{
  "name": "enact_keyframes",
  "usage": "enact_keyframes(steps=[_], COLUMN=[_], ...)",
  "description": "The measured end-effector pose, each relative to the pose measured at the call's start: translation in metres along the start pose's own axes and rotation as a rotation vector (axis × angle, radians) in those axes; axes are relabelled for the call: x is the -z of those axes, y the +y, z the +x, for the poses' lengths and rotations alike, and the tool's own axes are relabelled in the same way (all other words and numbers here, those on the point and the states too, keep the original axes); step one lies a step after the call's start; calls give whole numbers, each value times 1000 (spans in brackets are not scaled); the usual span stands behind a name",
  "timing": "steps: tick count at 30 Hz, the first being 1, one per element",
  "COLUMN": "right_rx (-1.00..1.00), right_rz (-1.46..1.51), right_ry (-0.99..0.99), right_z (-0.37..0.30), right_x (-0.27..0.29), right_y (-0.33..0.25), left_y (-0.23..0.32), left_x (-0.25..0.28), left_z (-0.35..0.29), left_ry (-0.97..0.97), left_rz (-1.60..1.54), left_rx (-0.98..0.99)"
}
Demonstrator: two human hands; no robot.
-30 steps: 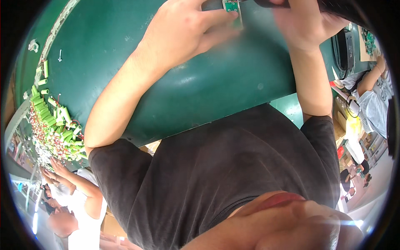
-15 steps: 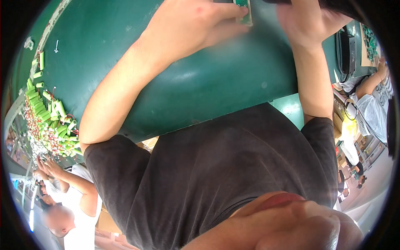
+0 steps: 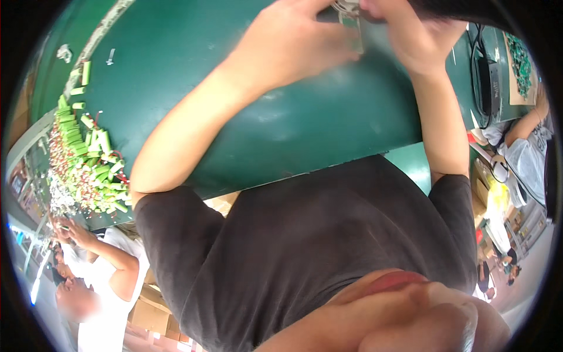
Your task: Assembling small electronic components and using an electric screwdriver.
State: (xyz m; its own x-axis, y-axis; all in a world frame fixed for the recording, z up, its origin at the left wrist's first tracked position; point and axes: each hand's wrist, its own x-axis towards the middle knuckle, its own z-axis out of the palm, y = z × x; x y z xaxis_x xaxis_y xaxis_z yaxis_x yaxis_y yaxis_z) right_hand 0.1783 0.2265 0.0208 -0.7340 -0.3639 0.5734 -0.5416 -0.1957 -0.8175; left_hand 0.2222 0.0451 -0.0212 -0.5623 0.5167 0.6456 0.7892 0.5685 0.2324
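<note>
At the top edge, my left hand (image 3: 293,41) is curled around a small green circuit board (image 3: 350,26) in a clear, pale-edged holder. Its lower fingers are smeared by motion. My right hand (image 3: 419,41) is closed beside it, thumb tip reaching toward the board's upper end. A small silvery part (image 3: 346,6) sits between the fingertips of both hands. What the right fingers hold is hidden by a dark shape and the picture's edge.
Green-wrapped cells (image 3: 88,155) with red wires are heaped on the green table (image 3: 281,129) at left. A screw (image 3: 110,57) lies beyond them. At right are a black box with cable (image 3: 489,82) and a tray of green boards (image 3: 519,67). Co-workers sit on both sides.
My right thumb has come in close to the left fingers, and the silvery part now shows between them. The board sits slightly lower in view. The whole view has shifted a little.
</note>
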Motion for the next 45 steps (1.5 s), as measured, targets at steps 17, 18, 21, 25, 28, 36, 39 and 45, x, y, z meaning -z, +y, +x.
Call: enact_keyframes(steps=[17,18,21,25,28,36,39,45], right_rx=[-158,196,8,151,318,130,97,75], right_rz=[264,216,79,207,65,47,-133,165], right_ry=[70,-9,-13,64,102,125,58,148], right_z=[-18,-6,-14,-9,-1,-5,-2,-1], right_x=[17,18,20,17,21,25,32,29], right_y=[3,16,2,0,1,-3,2,-2], left_y=[-194,-213,-242,-231,-216,-206,-204,-204], left_x=[35,25,32,29,29,37,37,38], left_z=[41,27,0,3,8,11,10,11], left_ry=[25,170,159,130,184,291,341,349], left_rz=[233,397,604,511,480,374,349,367], left_rx=[543,393,401,468,570,539,558,537])
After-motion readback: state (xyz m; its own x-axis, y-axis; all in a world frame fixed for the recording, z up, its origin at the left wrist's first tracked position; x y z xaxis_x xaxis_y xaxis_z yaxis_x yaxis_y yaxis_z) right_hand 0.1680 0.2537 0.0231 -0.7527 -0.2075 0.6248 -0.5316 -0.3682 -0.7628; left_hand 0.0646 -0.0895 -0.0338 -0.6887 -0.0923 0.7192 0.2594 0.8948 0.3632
